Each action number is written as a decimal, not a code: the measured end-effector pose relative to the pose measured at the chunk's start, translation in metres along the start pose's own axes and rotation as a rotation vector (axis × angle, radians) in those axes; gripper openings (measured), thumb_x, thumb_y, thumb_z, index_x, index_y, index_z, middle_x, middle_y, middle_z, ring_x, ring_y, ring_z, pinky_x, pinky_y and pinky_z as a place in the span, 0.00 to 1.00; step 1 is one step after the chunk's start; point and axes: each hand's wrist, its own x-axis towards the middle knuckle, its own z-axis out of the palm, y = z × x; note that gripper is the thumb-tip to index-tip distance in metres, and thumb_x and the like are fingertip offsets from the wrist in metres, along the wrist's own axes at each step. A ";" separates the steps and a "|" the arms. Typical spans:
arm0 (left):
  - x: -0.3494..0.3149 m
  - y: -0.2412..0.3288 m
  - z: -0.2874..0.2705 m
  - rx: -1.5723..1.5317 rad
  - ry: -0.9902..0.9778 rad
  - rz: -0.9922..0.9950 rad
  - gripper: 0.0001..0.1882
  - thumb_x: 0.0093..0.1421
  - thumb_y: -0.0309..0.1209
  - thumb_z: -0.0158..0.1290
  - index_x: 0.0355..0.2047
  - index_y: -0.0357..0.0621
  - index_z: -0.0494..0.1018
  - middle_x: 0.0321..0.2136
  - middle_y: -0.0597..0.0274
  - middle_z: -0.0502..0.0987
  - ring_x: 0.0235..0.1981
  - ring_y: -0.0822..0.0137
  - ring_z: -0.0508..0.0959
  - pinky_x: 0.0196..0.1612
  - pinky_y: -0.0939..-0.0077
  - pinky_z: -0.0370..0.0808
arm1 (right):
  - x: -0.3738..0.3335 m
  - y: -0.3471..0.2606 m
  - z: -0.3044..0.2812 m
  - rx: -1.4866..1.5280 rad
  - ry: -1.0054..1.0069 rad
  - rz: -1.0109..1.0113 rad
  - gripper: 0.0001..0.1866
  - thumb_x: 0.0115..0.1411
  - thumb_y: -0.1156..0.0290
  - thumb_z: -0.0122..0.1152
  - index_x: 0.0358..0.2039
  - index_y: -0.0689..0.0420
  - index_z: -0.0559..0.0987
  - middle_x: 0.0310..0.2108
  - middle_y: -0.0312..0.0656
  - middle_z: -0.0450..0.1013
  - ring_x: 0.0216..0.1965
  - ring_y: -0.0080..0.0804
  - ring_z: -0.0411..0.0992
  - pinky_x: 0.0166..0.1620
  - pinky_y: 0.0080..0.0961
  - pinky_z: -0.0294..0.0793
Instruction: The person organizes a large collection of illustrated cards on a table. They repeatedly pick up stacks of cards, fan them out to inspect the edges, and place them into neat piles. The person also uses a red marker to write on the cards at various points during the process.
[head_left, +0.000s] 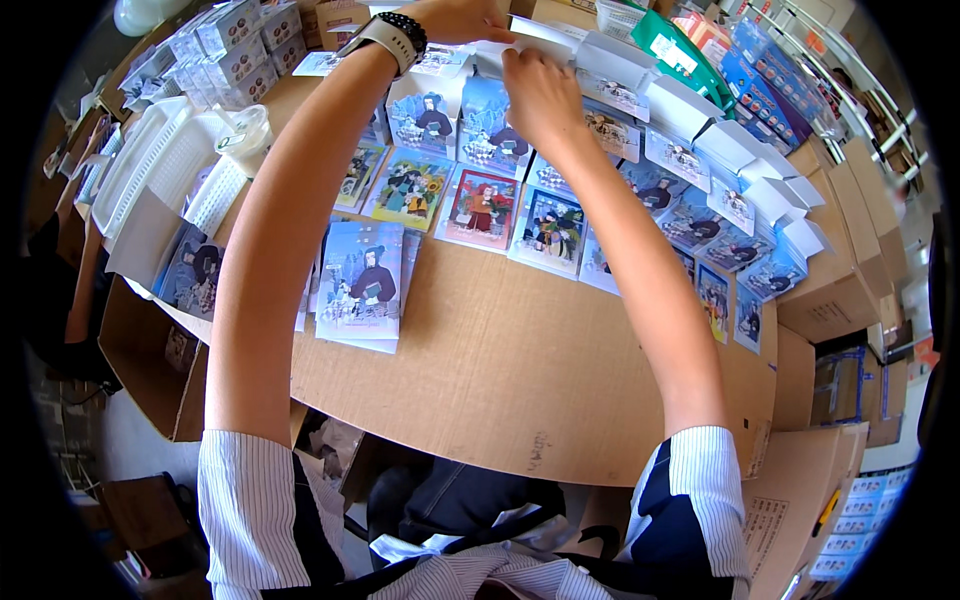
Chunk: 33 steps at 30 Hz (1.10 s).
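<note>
My two arms reach to the far side of the cardboard-topped table. My right hand point(543, 98) is closed at the white flap of an open illustrated box point(493, 125), its fingertips pressed in against the flap. Close beside it at the upper edge is my left hand point(462, 20), with a watch on its wrist. Its fingers bend in toward the same flap; part of them is cut off. Another open box point(424, 118) with a dark-robed figure stands just left. Flat picture cards, one red point(478, 207) and one yellow point(405, 188), lie in front of the boxes.
A stack of blue picture cards point(360, 283) lies nearer me, by my left forearm. More open boxes point(700, 215) with raised white flaps curve along the right. White plastic baskets point(150, 165) and piled small boxes point(235, 50) stand far left. Brown cartons point(835, 270) flank the table's right side.
</note>
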 end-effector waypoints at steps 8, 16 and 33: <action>-0.008 -0.002 0.012 0.002 0.099 -0.006 0.21 0.66 0.45 0.56 0.37 0.36 0.84 0.26 0.47 0.83 0.20 0.59 0.78 0.28 0.66 0.77 | -0.044 -0.014 0.008 0.116 -0.061 -0.145 0.04 0.48 0.79 0.61 0.27 0.60 0.79 0.34 0.44 0.74 0.42 0.42 0.73 0.44 0.37 0.71; -0.015 0.006 0.011 -0.053 0.054 -0.066 0.21 0.67 0.45 0.56 0.38 0.36 0.84 0.28 0.48 0.84 0.21 0.61 0.79 0.29 0.67 0.77 | -0.036 -0.030 0.029 0.016 0.053 -0.131 0.04 0.48 0.76 0.61 0.27 0.58 0.78 0.31 0.43 0.74 0.41 0.40 0.72 0.44 0.34 0.69; -0.028 0.016 0.003 -0.051 -0.010 -0.043 0.17 0.68 0.40 0.54 0.48 0.41 0.81 0.41 0.49 0.84 0.37 0.55 0.84 0.44 0.66 0.80 | -0.031 -0.051 0.026 0.150 -0.067 0.020 0.11 0.50 0.75 0.65 0.36 0.56 0.80 0.38 0.45 0.77 0.46 0.42 0.75 0.47 0.43 0.69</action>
